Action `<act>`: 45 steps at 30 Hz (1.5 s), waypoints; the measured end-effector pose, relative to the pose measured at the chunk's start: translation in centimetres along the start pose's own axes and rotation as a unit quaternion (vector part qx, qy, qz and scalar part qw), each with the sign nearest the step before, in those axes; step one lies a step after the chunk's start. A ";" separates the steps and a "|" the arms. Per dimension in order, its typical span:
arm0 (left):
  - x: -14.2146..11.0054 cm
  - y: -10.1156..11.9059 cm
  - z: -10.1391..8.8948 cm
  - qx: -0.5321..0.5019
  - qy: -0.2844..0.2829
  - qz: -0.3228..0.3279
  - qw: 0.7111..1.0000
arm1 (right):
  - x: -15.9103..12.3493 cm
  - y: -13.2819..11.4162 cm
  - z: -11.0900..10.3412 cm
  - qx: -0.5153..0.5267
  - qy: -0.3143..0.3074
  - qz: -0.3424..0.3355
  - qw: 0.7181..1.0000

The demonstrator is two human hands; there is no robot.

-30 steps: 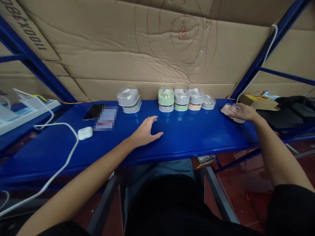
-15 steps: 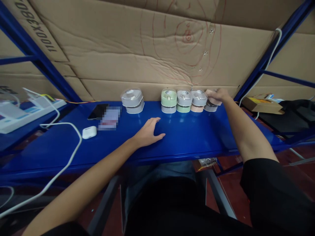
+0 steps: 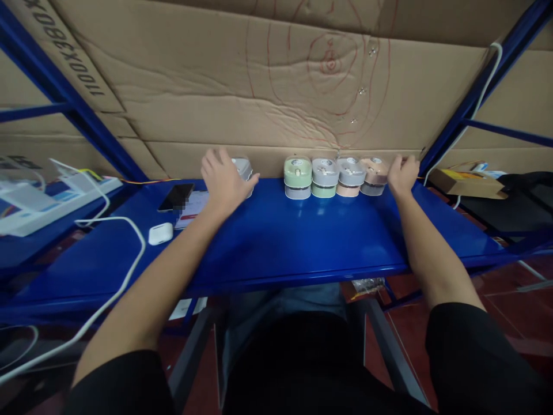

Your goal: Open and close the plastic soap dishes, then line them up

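Observation:
My left hand (image 3: 225,183) is at the stacked grey container (image 3: 242,167) on the left, fingers spread and thumb out to the right. It covers most of that container, so contact is hard to judge. My right hand (image 3: 403,174) is beside the right end of a row of two-tier lidded containers, close against the pink-over-grey stack (image 3: 374,170). Its fingers are loosely bent, with nothing visible in them. Leftward along the row stand a grey-over-orange stack (image 3: 350,172), a grey-over-green stack (image 3: 324,172) and a green-over-grey stack (image 3: 298,172).
On the blue shelf (image 3: 302,248) lie a dark phone (image 3: 175,197), a partly blurred paper card (image 3: 194,207) and a white earbud case (image 3: 161,233). A white cable (image 3: 129,271) crosses the left side. Cardboard (image 3: 194,75) backs the shelf; an open box (image 3: 469,183) is at right.
My left hand has moved up and left to the grey container. My right hand has come off the top of the rightmost stack and shifted to its right side.

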State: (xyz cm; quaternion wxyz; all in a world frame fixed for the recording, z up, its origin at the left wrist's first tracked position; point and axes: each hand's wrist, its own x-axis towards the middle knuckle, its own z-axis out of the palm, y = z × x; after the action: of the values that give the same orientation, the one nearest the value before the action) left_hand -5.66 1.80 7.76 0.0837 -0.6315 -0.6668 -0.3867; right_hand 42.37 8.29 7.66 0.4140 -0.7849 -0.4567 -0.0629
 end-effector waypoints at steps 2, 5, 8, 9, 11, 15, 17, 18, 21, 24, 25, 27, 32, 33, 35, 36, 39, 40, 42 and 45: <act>2.3 -0.4 0.6 0.036 -0.025 -0.082 0.996 | -1.0 0.3 -0.2 0.022 0.043 0.006 0.999; 4.4 -1.5 1.9 0.041 -0.075 -0.161 0.983 | -1.7 0.5 -0.4 0.048 0.069 -0.005 0.996; 4.9 -2.6 2.4 0.028 -0.111 -0.176 0.978 | -1.7 0.5 -0.3 0.073 0.071 -0.035 0.994; 4.8 -2.9 2.3 0.022 -0.113 -0.167 0.979 | -1.7 0.6 -0.2 0.079 0.072 -0.044 0.993; 4.3 -3.3 1.8 0.014 -0.101 -0.142 0.985 | -1.7 0.5 0.0 0.092 0.086 -0.061 0.990; 2.6 -3.4 0.6 -0.020 -0.033 -0.081 0.996 | -2.8 -0.6 0.3 0.145 0.163 -0.116 0.969; 1.2 -3.0 0.1 -0.066 -0.013 0.003 0.998 | -4.7 -2.1 0.5 0.188 0.161 -0.194 0.949; 0.2 -2.7 0.0 -0.094 -0.019 0.058 0.994 | -6.0 -3.1 0.6 0.211 0.133 -0.248 0.936; -3.3 -1.2 0.2 -0.175 -0.113 0.209 0.955 | -11.2 -6.5 0.9 0.261 -0.042 -0.407 0.874; -6.5 0.4 1.2 -0.245 -0.214 0.268 0.907 | -16.2 -9.2 1.0 0.248 -0.247 -0.502 0.791; -7.3 0.8 1.6 -0.265 -0.243 0.270 0.893 | -17.4 -9.7 0.9 0.233 -0.302 -0.516 0.767; -8.2 1.1 2.3 -0.301 -0.285 0.264 0.871 | -19.1 -10.1 0.7 0.197 -0.383 -0.518 0.739; -8.9 0.6 3.7 -0.341 -0.318 0.241 0.851 | -19.4 -9.6 -0.6 0.152 -0.446 -0.490 0.734; -8.9 0.4 3.8 -0.343 -0.319 0.240 0.850 | -19.0 -9.5 -0.9 0.152 -0.446 -0.489 0.734; -9.0 0.4 3.7 -0.336 -0.323 0.240 0.852 | -17.9 -9.0 -1.5 0.163 -0.440 -0.484 0.739; -9.0 0.4 3.4 -0.326 -0.328 0.238 0.854 | -17.2 -8.7 -1.8 0.174 -0.431 -0.479 0.745; -9.0 0.5 2.6 -0.275 -0.339 0.241 0.867 | -14.8 -7.4 -2.2 0.196 -0.391 -0.444 0.782; -9.0 0.5 2.4 -0.258 -0.341 0.253 0.868 | -13.9 -6.9 -2.2 0.191 -0.381 -0.425 0.798; -9.1 0.5 2.1 -0.235 -0.340 0.287 0.864 | -12.3 -5.8 -2.0 0.167 -0.372 -0.384 0.828; -9.2 0.5 2.0 -0.225 -0.335 0.318 0.858 | -10.8 -4.7 -1.0 0.122 -0.377 -0.342 0.852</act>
State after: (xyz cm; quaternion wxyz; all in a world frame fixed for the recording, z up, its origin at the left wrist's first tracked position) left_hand -2.72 -4.17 1.04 -0.1709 -0.9021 -0.3123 -0.2439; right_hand 32.87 1.47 5.94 0.2545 -0.4859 -0.8213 0.1568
